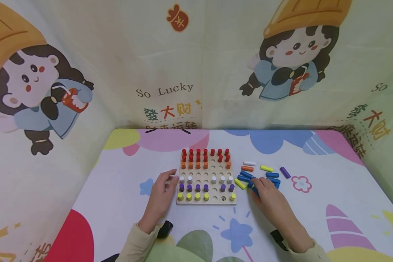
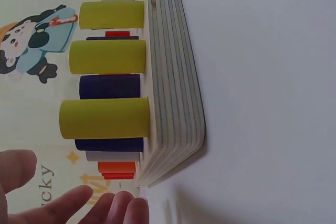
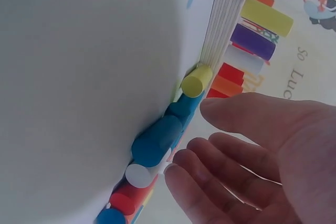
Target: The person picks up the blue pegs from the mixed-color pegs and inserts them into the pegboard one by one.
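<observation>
A wooden pegboard (image 1: 196, 203) stands on the table, with rows of upright red, orange, white, purple and yellow pegs and several bare holes. Beside its left edge is my left hand (image 1: 163, 191), fingers loosely bent and holding nothing; whether they touch the board I cannot tell. In the left wrist view, yellow pegs (image 2: 105, 118) rise from the board's near row. My right hand (image 1: 268, 196) reaches over loose pegs right of the board. Its fingers are relaxed and apart in the right wrist view, close to a blue peg (image 3: 157, 140) and a yellow peg (image 3: 197, 80).
Around the right hand lie a white peg (image 1: 249, 163), an orange peg (image 1: 247, 169), a yellow peg (image 1: 266, 168), a purple peg (image 1: 285, 172) and several blue pegs (image 1: 272, 175). A patterned cloth covers the table (image 1: 118, 203); printed curtains (image 1: 216, 72) hang behind it.
</observation>
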Demonstrator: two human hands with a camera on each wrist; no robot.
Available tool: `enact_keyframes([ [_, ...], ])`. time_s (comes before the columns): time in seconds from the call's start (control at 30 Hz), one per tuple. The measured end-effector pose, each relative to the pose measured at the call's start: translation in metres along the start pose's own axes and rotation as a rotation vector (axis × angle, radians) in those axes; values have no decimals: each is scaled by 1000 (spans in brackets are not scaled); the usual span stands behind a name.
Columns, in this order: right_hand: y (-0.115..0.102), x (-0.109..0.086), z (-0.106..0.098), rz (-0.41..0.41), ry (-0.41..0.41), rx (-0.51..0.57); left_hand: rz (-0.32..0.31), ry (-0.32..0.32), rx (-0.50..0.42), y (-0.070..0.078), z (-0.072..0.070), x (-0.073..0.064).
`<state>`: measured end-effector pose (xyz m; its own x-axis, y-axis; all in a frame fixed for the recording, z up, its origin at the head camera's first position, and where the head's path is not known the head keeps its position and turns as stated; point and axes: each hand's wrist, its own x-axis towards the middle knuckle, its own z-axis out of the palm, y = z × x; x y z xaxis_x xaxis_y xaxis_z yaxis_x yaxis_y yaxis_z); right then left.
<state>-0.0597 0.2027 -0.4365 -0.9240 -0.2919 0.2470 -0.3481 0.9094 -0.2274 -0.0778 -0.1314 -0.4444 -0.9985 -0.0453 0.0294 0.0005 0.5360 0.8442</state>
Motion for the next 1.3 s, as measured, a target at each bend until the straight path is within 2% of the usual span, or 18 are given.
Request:
enact_keyframes([
  [0.57,2,0,3,-2,-21,14,-43,1,-9,-10,2,6],
  [0.8,4,1,3,0,-21,8,-56,-27,-58,-13,2,9],
  [1.07,5,1,2,21,-56,-7,-83,-42,-71,-18,7,13],
  [1.3,5,2,3,23,-49,-14,-62,-65,-67,-21,5,18],
])
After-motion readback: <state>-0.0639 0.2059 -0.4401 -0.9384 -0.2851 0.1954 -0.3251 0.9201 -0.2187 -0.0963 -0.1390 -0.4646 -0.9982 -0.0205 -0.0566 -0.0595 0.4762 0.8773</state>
